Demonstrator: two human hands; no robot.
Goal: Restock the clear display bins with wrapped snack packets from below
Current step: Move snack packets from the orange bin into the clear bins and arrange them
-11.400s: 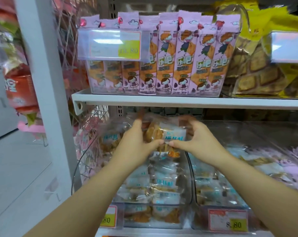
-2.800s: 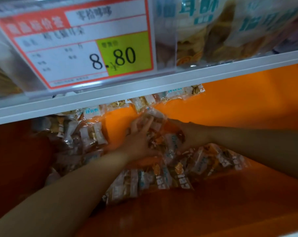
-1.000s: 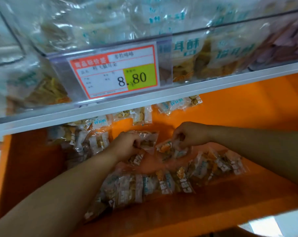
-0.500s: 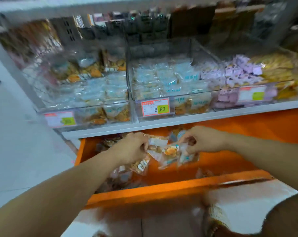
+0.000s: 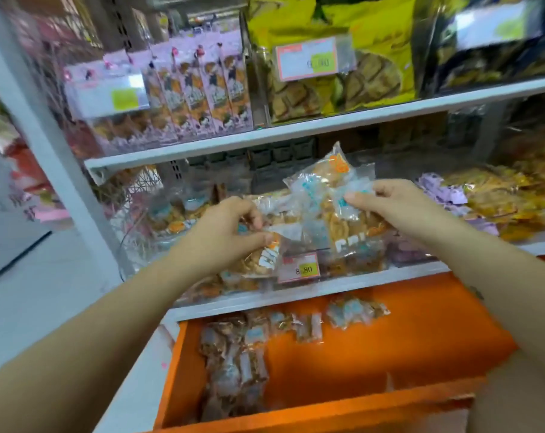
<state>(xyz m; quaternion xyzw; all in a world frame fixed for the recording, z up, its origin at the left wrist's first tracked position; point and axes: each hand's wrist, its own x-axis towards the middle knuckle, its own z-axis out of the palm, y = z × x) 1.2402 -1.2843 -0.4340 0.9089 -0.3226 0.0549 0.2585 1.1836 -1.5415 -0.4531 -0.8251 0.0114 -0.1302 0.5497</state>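
Observation:
My left hand [image 5: 225, 231] grips a few clear-wrapped snack packets [image 5: 266, 256] with orange-brown biscuits inside. My right hand [image 5: 389, 207] holds a bigger bunch of the same snack packets [image 5: 330, 195], raised in front of the clear display bins [image 5: 177, 214] on the middle shelf. Both hands are at bin height, close together. Below, the orange drawer [image 5: 389, 345] is open with more loose packets [image 5: 236, 354] lying at its left and back.
A price tag [image 5: 299, 268] reading 8.80 is on the bin front. Pink snack boxes [image 5: 199, 92] and yellow-green bags [image 5: 343, 57] fill the shelf above. Purple and yellow packets [image 5: 489, 198] fill bins at right. A white upright post [image 5: 43, 132] stands at left.
Both hands have lifted packets out of the orange drawer up to the level of the clear bins. My view has tilted up from the drawer to the shelves.

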